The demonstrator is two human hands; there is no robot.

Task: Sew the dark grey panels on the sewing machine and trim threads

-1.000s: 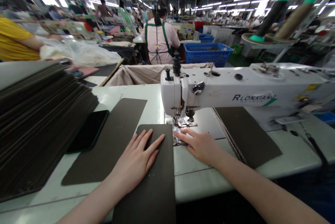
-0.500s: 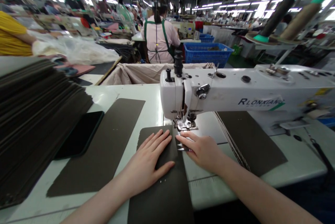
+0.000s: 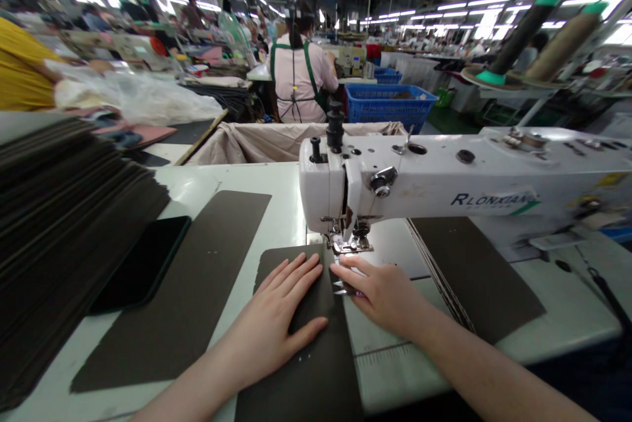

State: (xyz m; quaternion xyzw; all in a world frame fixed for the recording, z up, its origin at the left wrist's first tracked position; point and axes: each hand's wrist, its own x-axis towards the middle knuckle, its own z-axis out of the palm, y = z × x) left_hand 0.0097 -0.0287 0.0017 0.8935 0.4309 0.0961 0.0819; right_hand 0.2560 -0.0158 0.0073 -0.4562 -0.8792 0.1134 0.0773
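A dark olive fabric panel (image 3: 316, 369) lies lengthwise on the pale table, its far edge close to the presser foot (image 3: 351, 245) of a white sewing machine (image 3: 424, 178). My left hand (image 3: 281, 316) rests flat on this panel, fingers spread and pointing at the machine. At the panel's right edge, just before the foot, is my right hand (image 3: 380, 287). Its fingers curl around small thread snips (image 3: 342, 288), whose two pointed blades stick out to the left. The index finger reaches the fabric edge; the snips' handle is mostly hidden in the palm.
To the left lie another panel (image 3: 197, 290), a black phone (image 3: 143, 264) and a tall stack of dark panels (image 3: 64, 237). More panels (image 3: 478, 270) lie under the machine arm. Thread cones (image 3: 523, 40) stand at right. Ahead, a person (image 3: 301, 73) sits near a blue crate (image 3: 390, 106).
The view has tilted slightly, so everything sits a little lower in the picture. Both hands and the panel keep nearly the same places at the machine.
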